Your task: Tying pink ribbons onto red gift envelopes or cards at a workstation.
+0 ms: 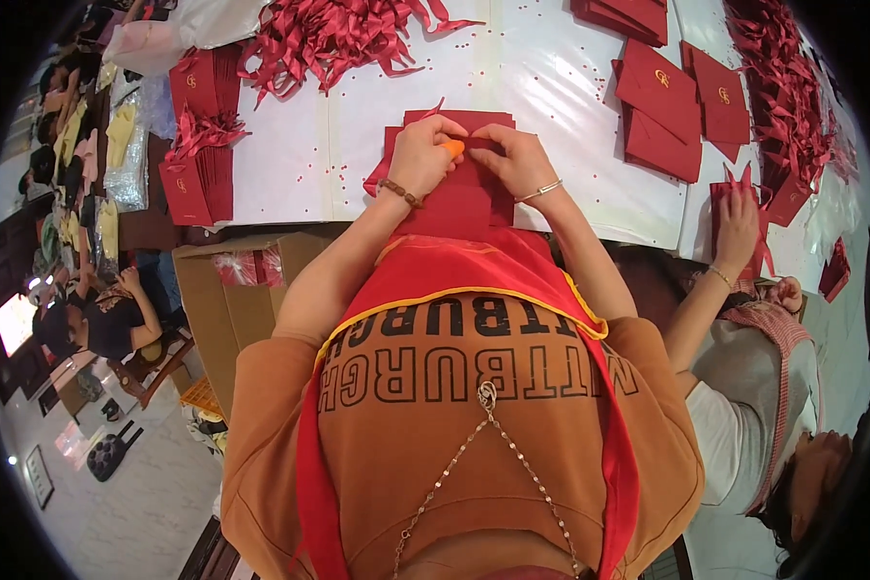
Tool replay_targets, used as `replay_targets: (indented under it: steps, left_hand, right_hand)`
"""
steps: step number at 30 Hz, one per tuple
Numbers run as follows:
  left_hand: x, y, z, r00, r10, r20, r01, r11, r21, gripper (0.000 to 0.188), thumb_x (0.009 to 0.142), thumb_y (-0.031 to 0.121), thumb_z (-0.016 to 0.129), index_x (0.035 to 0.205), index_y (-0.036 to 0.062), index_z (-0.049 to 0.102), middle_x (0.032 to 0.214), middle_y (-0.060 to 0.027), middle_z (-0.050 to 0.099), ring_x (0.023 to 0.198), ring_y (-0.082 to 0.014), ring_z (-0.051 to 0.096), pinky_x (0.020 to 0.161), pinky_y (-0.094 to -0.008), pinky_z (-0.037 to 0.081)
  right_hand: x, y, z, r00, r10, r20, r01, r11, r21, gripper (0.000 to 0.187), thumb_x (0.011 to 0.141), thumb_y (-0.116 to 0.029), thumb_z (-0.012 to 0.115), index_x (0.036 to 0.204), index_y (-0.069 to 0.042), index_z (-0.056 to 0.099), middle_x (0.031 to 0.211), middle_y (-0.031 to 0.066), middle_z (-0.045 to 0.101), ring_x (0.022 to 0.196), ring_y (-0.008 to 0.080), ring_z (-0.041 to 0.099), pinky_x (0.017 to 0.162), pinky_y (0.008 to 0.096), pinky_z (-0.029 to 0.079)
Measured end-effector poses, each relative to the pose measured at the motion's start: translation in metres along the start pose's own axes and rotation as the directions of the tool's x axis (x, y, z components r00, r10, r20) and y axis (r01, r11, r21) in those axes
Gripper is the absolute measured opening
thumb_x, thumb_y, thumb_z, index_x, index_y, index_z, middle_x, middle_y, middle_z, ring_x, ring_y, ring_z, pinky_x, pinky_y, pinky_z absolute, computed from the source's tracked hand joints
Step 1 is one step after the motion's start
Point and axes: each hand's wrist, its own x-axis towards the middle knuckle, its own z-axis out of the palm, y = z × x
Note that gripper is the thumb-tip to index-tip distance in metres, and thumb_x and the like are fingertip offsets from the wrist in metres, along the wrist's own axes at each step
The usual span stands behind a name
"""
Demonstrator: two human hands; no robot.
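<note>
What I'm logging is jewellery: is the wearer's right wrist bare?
No, a silver-coloured bangle circles it, just behind the right hand.

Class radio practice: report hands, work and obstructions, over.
Left hand, right hand at red paper; exact grip unclear; red ribbon heap beyond, clear of hands.

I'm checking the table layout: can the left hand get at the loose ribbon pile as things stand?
Probably yes: the ribbon pile lies beyond the left hand, with no large thing between on the white tabletop, though that hand is busy at the red card.
</note>
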Motion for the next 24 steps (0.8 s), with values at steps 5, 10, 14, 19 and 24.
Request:
replay_targets:
  steps: [5, 10, 14, 19, 24]
  left_hand:
    - [-0.005, -0.001, 0.006, 0.940, 0.336, -0.053, -0.294, 0.882, 0.369, 0.020, 0.077, -0.001, 0.053, 0.097, 0.0000, 0.055, 0.062, -0.0042, 0.058, 0.055, -0.0074, 0.052, 0.048, -0.0219, 0.042]
    - [-0.015, 0.023, -0.013, 0.914, 0.392, 0.105, -0.371, 0.701, 0.609, 0.017, 0.082, 0.013, 0.052, 0.091, 0.0008, 0.059, 0.069, -0.0097, 0.061, 0.056, -0.0185, 0.056, 0.053, -0.0297, 0.043]
    - [0.015, 0.046, -0.044, 0.907, 0.285, 0.310, -0.416, 0.492, 0.765, 0.027, 0.081, 0.030, 0.051, 0.089, 0.0062, 0.063, 0.076, -0.0139, 0.062, 0.070, -0.0292, 0.058, 0.062, -0.0362, 0.044]
    - [0.044, 0.065, -0.047, 0.768, -0.280, 0.576, -0.257, 0.690, 0.677, 0.023, 0.079, 0.022, 0.055, 0.084, 0.0023, 0.065, 0.059, -0.0004, 0.053, 0.053, -0.0103, 0.046, 0.049, -0.0244, 0.037]
    - [0.048, 0.061, -0.037, 0.754, -0.293, 0.588, -0.227, 0.724, 0.651, 0.017, 0.077, 0.017, 0.058, 0.076, 0.0006, 0.063, 0.057, 0.0025, 0.049, 0.052, -0.0055, 0.042, 0.047, -0.0209, 0.033]
  right_hand:
    - [-0.003, 0.001, 0.000, 0.995, -0.097, -0.038, 0.097, 0.995, -0.004, 0.019, 0.076, -0.010, 0.059, 0.093, -0.004, 0.059, 0.083, 0.0142, 0.060, 0.075, 0.0306, 0.058, 0.066, 0.0351, 0.046]
    - [-0.004, 0.003, 0.006, 0.982, -0.177, -0.073, 0.174, 0.984, -0.046, 0.018, 0.076, -0.010, 0.059, 0.093, -0.004, 0.058, 0.083, 0.0134, 0.058, 0.076, 0.0311, 0.057, 0.067, 0.0356, 0.046]
    - [-0.003, -0.007, 0.008, 0.960, -0.274, -0.056, 0.266, 0.956, -0.123, 0.015, 0.077, -0.010, 0.059, 0.091, -0.004, 0.058, 0.080, 0.0129, 0.057, 0.074, 0.0314, 0.056, 0.065, 0.0361, 0.046]
    - [-0.001, -0.011, 0.010, 0.936, -0.349, -0.036, 0.342, 0.930, -0.132, 0.013, 0.077, -0.008, 0.059, 0.090, -0.004, 0.058, 0.079, 0.0126, 0.057, 0.074, 0.0309, 0.056, 0.064, 0.0355, 0.046]
    - [-0.002, -0.009, 0.009, 0.949, -0.310, -0.061, 0.299, 0.943, -0.146, 0.012, 0.077, -0.008, 0.060, 0.088, -0.004, 0.057, 0.079, 0.0128, 0.056, 0.073, 0.0310, 0.056, 0.063, 0.0359, 0.046]
